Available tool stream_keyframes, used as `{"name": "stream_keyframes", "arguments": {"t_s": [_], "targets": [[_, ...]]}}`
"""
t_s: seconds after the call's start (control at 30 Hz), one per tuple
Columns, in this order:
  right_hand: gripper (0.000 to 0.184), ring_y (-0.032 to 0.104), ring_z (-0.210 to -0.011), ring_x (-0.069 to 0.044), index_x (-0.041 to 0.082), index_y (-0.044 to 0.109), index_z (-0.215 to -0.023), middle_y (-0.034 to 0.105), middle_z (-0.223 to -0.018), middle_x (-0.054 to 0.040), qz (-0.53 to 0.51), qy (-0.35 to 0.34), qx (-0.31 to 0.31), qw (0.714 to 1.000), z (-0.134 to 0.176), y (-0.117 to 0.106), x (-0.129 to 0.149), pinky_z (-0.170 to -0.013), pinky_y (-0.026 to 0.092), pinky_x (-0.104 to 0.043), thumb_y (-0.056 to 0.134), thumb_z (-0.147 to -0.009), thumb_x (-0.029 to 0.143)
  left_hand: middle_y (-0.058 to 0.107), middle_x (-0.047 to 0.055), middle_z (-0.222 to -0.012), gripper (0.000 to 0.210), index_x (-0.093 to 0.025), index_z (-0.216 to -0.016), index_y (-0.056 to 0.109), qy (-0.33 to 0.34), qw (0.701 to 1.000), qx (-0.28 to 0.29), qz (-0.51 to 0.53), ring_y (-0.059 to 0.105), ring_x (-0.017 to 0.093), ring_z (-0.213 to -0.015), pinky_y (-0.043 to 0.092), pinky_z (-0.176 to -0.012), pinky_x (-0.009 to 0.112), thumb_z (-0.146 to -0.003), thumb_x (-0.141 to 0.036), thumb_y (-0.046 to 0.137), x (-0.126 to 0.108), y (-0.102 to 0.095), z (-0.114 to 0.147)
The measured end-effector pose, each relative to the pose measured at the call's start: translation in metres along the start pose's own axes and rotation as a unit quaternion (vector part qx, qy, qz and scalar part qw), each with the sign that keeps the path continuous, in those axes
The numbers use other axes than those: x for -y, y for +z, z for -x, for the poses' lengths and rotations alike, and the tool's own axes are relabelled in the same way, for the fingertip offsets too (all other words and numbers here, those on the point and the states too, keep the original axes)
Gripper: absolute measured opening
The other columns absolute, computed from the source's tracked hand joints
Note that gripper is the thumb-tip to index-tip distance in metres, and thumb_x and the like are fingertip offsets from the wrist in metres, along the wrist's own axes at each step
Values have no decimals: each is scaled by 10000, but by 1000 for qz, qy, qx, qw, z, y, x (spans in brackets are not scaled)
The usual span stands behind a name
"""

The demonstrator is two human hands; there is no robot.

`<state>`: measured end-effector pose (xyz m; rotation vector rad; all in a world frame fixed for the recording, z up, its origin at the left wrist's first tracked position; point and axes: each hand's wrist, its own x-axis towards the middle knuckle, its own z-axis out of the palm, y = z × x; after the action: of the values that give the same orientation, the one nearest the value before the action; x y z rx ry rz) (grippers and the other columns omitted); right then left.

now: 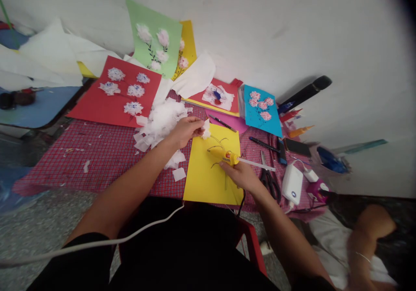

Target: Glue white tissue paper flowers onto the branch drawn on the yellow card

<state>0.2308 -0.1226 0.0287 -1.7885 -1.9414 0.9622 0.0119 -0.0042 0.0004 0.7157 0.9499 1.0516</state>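
My right hand [242, 174] is wrapped around a yellow hot glue gun [222, 155], with a clear glue stick [256, 164] poking out of its back. The gun's nozzle points left over a yellow sheet of paper [203, 174] that carries drawn dark stems. Between the fingertips of my left hand [186, 131] is a small crumpled piece of white tissue paper [206, 129], held at the sheet's upper left edge. A heap of white tissue pieces [164, 119] lies just left of and behind that hand, and one loose square [179, 174] rests beside the sheet.
Finished flower cards in red [113, 91], green [156, 35] and blue [261, 109] stand or lie along the back. Scissors [271, 180], a white power bank [292, 182] and pens [222, 123] are on the checked tablecloth [107, 152]. Another person's arm [367, 243] shows at lower right.
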Motion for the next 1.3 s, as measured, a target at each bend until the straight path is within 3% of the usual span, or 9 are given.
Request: {"name": "stream_keyframes", "arguments": {"t_s": [0.33,0.6,1.0,1.3], "targets": [[307,579,-688,-214,221,609,-790,563,-646,-13,20,5,-3,1000,1,-1,2,-587,428,-300,523,-889,498,627,10,-684,166,-141,-747,635,3,1000,2,3,635,111,-672,535,-708,258,-742,-216,782,2,-1,-2],[323,578,-707,-200,199,615,-850,614,-758,-33,7,2,0,1000,-1,0,-2,-619,448,-309,513,-893,503,627,11,-685,129,-137,-756,639,3,1000,2,2,637,109,-669,531,-700,250,-772,-195,753,1,0,-1],[336,594,-744,-209,197,635,-892,633,-770,-35,9,-4,8,1000,-2,1,-4,-642,472,-312,509,-896,508,629,13,-687,152,-142,-753,636,3,1000,3,2,641,112,-674,532,-708,256,-754,-208,773,3,-2,-3],[307,555,-670,-200,230,577,-755,552,-649,-4,19,-7,10,1000,-2,-1,4,-591,407,-295,515,-891,498,623,8,-678,145,-140,-740,632,2,1000,4,5,633,107,-663,531,-696,247,-759,-204,761,0,0,-1]]}}
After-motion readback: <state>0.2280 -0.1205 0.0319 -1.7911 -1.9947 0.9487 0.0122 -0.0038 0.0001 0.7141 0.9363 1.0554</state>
